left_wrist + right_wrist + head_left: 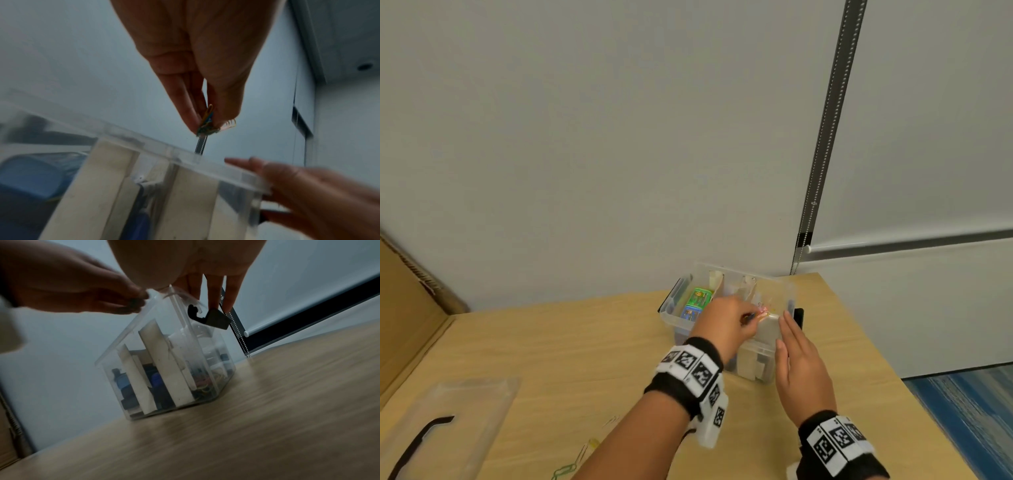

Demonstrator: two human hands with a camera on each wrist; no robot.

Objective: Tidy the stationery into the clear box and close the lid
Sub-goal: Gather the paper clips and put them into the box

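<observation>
The clear box (677, 324) stands on the wooden table with no lid on it. White dividers (164, 366) split it, and green and blue packs (697, 303) lie in its left section. My left hand (748, 318) hovers over the box's right section and pinches a small bunch of coloured paper clips (207, 124) above the rim (164, 148). My right hand (784, 329) lies with straight fingers (213, 293) against the box's right end, beside its black latch (211, 318). More clips and rubber bands lie at the bottom of the right section (207, 386).
The clear lid (476, 404) with a black latch (417, 442) lies flat at the table's near left. Loose paper clips (566, 469) lie on the table by my left forearm. A cardboard sheet (404, 308) leans at the far left. The table's right edge (893, 370) drops to the floor.
</observation>
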